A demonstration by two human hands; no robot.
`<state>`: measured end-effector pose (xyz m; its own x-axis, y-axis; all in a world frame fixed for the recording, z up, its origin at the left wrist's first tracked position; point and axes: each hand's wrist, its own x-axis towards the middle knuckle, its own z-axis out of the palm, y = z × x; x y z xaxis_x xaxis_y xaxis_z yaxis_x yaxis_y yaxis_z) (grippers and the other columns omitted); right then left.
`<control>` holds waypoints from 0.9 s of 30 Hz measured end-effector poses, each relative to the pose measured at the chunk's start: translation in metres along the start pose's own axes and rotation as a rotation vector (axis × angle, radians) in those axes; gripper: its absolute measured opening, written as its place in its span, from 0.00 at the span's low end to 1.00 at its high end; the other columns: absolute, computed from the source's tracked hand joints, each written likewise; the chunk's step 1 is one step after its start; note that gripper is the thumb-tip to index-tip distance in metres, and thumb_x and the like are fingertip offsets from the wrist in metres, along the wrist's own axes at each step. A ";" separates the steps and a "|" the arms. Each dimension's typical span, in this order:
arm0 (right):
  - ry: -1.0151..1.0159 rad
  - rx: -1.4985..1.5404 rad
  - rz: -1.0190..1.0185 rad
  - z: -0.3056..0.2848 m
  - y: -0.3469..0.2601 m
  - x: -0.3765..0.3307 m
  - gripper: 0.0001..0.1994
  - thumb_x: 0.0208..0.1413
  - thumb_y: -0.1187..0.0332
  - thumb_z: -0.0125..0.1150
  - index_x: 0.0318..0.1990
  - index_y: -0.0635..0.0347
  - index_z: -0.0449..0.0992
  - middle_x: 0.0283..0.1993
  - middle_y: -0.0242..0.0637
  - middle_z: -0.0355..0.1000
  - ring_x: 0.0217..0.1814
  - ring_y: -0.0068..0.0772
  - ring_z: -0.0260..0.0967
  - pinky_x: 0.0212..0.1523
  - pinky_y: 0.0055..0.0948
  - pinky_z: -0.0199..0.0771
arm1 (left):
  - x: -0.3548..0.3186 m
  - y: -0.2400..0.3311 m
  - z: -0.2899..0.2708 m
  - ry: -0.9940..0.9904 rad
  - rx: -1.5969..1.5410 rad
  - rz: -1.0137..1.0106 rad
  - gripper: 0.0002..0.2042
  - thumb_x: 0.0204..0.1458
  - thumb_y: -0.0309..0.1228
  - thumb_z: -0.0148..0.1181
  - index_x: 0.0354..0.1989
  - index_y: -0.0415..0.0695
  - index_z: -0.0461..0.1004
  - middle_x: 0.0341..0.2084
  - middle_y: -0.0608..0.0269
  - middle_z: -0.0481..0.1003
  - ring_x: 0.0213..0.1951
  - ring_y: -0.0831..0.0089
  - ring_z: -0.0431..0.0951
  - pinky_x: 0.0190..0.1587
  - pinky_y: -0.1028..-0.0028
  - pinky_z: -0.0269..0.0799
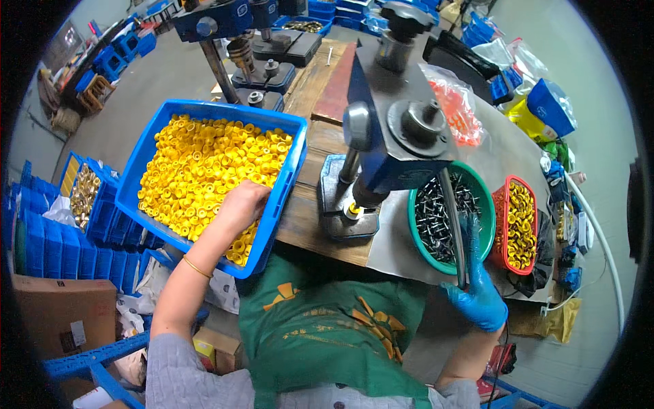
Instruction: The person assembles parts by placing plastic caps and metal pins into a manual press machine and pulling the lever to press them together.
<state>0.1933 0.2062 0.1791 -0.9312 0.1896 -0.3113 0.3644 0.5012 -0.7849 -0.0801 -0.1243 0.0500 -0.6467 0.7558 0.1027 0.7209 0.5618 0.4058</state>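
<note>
Two hands are working at a worn wooden table (320, 225). Nearest, the right hand (477, 293), wearing a glossy blue glove, is clenching around the lower end of a thin dark lever (455, 225) that is rising to a blue metal press (388, 136). Just beyond that hand, a round green bowl (487, 204) is holding dark screws, and a red basket (504, 204) of small brass pieces is sitting to its outer side. The bare left hand (242, 204) is lying fingers-down among ribbed yellow plastic caps (204, 170), inside the near right corner of a rectangular blue crate (286, 170); whether it is gripping a cap cannot be told. Between the hands, one yellow cap (352, 210) is sitting on the press's steel base. Farther off, a second press (231, 27) and stacked blue bins are standing on a grey concrete floor (136, 102).
</note>
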 end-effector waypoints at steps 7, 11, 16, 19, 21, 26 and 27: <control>0.380 0.043 -0.189 -0.091 0.038 0.013 0.21 0.46 0.72 0.50 0.50 0.62 0.56 0.53 0.43 0.55 0.55 0.40 0.48 0.53 0.34 0.48 | 0.006 0.028 -0.022 0.354 -0.857 -0.324 0.09 0.51 0.24 0.50 0.39 0.37 0.72 0.31 0.60 0.75 0.31 0.75 0.75 0.35 0.78 0.71; 0.543 0.200 -0.321 -0.010 -0.033 0.124 0.11 0.53 0.71 0.43 0.39 0.63 0.71 0.42 0.40 0.70 0.43 0.39 0.66 0.44 0.34 0.63 | -0.004 0.068 -0.018 0.310 -1.453 -0.492 0.11 0.50 0.24 0.53 0.42 0.37 0.70 0.29 0.63 0.73 0.30 0.78 0.73 0.36 0.79 0.71; 0.259 -0.325 -0.626 0.127 0.055 0.169 0.10 0.45 0.69 0.55 0.34 0.62 0.65 0.31 0.51 0.64 0.34 0.53 0.62 0.34 0.41 0.64 | 0.010 0.114 0.023 0.284 -1.493 -0.495 0.13 0.44 0.21 0.58 0.41 0.36 0.68 0.28 0.64 0.73 0.28 0.80 0.73 0.34 0.82 0.69; 0.369 -0.247 -0.623 0.125 0.062 0.180 0.10 0.43 0.69 0.57 0.32 0.61 0.65 0.31 0.49 0.64 0.34 0.52 0.63 0.34 0.40 0.64 | 0.016 0.117 0.046 0.269 -1.532 -0.529 0.13 0.45 0.21 0.58 0.40 0.35 0.68 0.27 0.65 0.73 0.28 0.79 0.73 0.33 0.82 0.69; 0.435 -0.368 -0.562 0.099 0.047 0.190 0.12 0.40 0.71 0.58 0.35 0.61 0.68 0.30 0.46 0.66 0.34 0.48 0.64 0.35 0.38 0.66 | 0.021 0.117 0.059 0.311 -1.426 -0.515 0.13 0.45 0.21 0.58 0.40 0.35 0.68 0.27 0.65 0.72 0.28 0.80 0.73 0.32 0.82 0.69; 0.748 -0.035 -0.383 0.003 0.032 0.247 0.18 0.49 0.67 0.55 0.49 0.58 0.67 0.36 0.46 0.71 0.35 0.35 0.71 0.35 0.30 0.69 | 0.042 0.124 0.088 0.393 -0.852 -0.288 0.11 0.43 0.24 0.60 0.36 0.37 0.71 0.24 0.64 0.72 0.25 0.80 0.71 0.28 0.79 0.67; 0.707 -0.092 -0.239 -0.018 0.037 0.254 0.20 0.48 0.67 0.56 0.50 0.57 0.66 0.38 0.46 0.71 0.36 0.34 0.71 0.36 0.30 0.69 | 0.046 0.128 0.090 0.384 -0.860 -0.276 0.11 0.43 0.24 0.60 0.36 0.37 0.71 0.24 0.64 0.72 0.25 0.80 0.71 0.28 0.79 0.67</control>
<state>-0.0301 0.2882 0.0805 -0.7787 0.5485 0.3046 0.1790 0.6596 -0.7300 0.0046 0.0130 0.0249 -0.9121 0.3881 0.1317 0.2038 0.1506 0.9674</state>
